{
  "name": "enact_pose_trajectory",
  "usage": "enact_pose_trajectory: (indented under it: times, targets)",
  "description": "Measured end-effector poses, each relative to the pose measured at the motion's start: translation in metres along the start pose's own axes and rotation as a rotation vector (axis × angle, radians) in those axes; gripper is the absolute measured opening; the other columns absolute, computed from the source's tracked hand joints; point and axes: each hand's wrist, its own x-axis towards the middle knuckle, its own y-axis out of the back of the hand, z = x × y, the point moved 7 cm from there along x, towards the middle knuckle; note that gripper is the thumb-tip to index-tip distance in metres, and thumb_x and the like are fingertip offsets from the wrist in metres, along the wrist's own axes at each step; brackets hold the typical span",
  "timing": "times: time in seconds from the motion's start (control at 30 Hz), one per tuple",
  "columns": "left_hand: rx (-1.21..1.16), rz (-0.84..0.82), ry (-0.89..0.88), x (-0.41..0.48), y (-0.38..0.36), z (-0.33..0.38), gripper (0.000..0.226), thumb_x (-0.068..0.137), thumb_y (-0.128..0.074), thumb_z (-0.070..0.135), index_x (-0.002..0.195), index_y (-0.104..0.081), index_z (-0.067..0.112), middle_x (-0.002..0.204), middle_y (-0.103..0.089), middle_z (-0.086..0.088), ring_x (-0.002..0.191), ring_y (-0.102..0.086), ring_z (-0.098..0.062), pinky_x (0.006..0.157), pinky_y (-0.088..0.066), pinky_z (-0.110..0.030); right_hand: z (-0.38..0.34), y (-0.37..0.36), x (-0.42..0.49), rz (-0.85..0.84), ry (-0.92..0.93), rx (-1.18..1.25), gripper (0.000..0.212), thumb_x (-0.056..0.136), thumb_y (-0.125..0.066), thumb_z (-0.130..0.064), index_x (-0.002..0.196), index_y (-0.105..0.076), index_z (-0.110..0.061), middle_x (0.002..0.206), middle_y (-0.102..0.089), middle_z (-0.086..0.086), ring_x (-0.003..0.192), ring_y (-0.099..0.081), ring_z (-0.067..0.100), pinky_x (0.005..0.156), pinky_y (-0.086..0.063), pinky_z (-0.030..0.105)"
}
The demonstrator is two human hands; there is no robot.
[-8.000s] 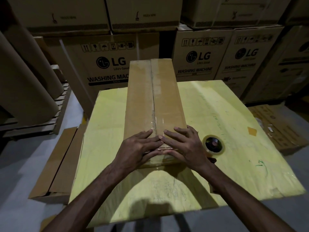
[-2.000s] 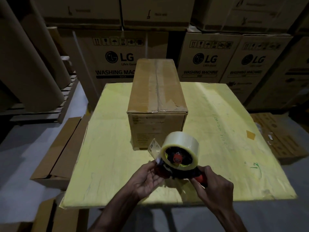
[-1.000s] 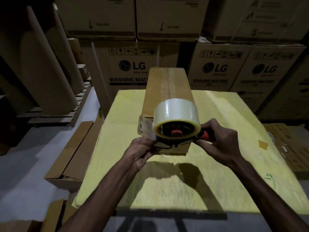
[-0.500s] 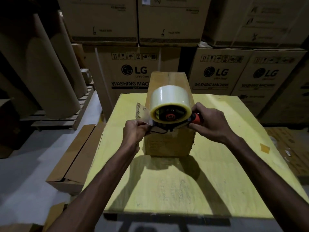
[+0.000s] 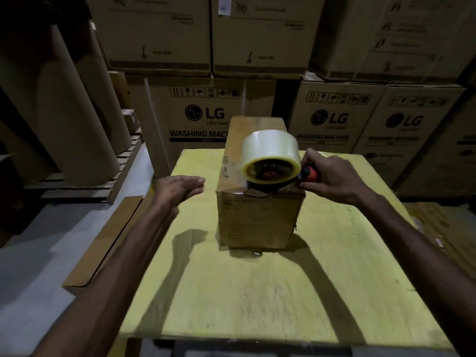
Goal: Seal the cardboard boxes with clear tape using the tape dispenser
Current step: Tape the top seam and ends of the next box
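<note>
The right hand is seen right of centre, with its forearm stretched in from the lower right corner of the frame. Its fingers are curled round the orange handle of the tape dispenser, with the thumb laid along the top. The dispenser is set down on the near top edge of the cardboard box, and its roll of clear tape stands above the box top, just left of the gripping fingers.

The left hand is held in the air left of centre, beside the box but apart from it. Its fingers are extended, close together and slightly relaxed, pointing towards the box's left side; nothing is held in them.

The box stands upright in the middle of the yellow tabletop, its short end turned towards the camera. Stacked washing-machine cartons fill the upper part of the frame, large brown paper rolls lean at the upper left, and flattened cardboard lies on the floor at the left.
</note>
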Motion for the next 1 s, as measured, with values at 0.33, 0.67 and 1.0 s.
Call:
enact_pose_trajectory:
  times: [0.33,0.67,1.0]
  targets:
    - [0.015,-0.002,0.001,0.019,0.008,-0.017,0.017,0.075,-0.084,-0.005,0.088,-0.075,-0.009,0.081,-0.078,-0.016,0.074,-0.078,-0.023,0.075,-0.063,-0.025,0.041,-0.003,-0.028,-0.013,-0.11,0.038,0.053,0.073,-0.067,-0.069,0.103,-0.048,-0.029,0.085,-0.066,-0.004,0.071,-0.065,0.022,0.056,-0.055,0.043]
    - [-0.066,0.027,0.042,0.012,0.01,-0.029,0.012,0.078,-0.082,-0.008,0.086,-0.073,-0.007,0.074,-0.077,-0.011,0.067,-0.076,-0.017,0.071,-0.063,-0.021,0.041,-0.001,-0.025,-0.054,-0.094,0.047,0.06,0.072,-0.055,-0.078,0.107,-0.05,-0.03,0.087,-0.066,-0.008,0.075,-0.066,0.019,0.061,-0.057,0.047]
    - [-0.096,0.025,0.083,0.018,0.005,-0.066,0.012,0.075,-0.087,-0.001,0.081,-0.076,-0.003,0.075,-0.076,-0.013,0.064,-0.069,-0.019,0.069,-0.061,-0.021,0.043,-0.007,-0.029,-0.068,-0.105,0.064,0.049,0.072,-0.058,-0.075,0.102,-0.044,-0.039,0.081,-0.058,-0.018,0.071,-0.063,0.014,0.057,-0.054,0.042]
